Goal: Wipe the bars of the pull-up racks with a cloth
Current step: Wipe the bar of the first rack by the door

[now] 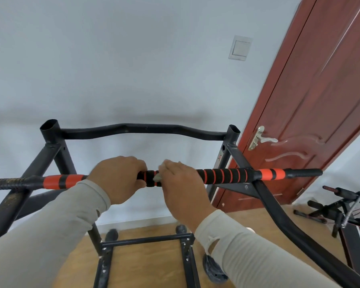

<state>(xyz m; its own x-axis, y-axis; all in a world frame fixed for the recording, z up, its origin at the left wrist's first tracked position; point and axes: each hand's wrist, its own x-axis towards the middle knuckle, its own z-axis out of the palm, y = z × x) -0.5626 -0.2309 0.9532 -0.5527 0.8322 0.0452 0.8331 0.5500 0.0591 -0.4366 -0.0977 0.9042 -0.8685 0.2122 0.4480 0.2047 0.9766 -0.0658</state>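
Pale grey-white wall [133, 69] filled the far side of the room, with a white light switch [240, 48] on it and a reddish-brown wooden door [312, 113] with a silver lever handle [262, 139] at the right. The floor [146, 265] below was light wood. A black steel pull-up rack [52, 146] stood against the wall, its far curved crossbar [143, 129] bare metal; a sticker on the right upright was too small to read. Across the near side ran the bar [227, 175], wrapped in black foam with orange bands. The left hand [117, 177] was clenched around the bar near its middle. Just to its right, the right hand [180, 183] pressed a small pale cloth [158, 177] onto the foam, its grip closed over bar and cloth together, the cloth only peeking out between the hands. Both arms wore light beige sleeves [50, 229]. Other exercise gear [341, 206] lay at the far right on the floor
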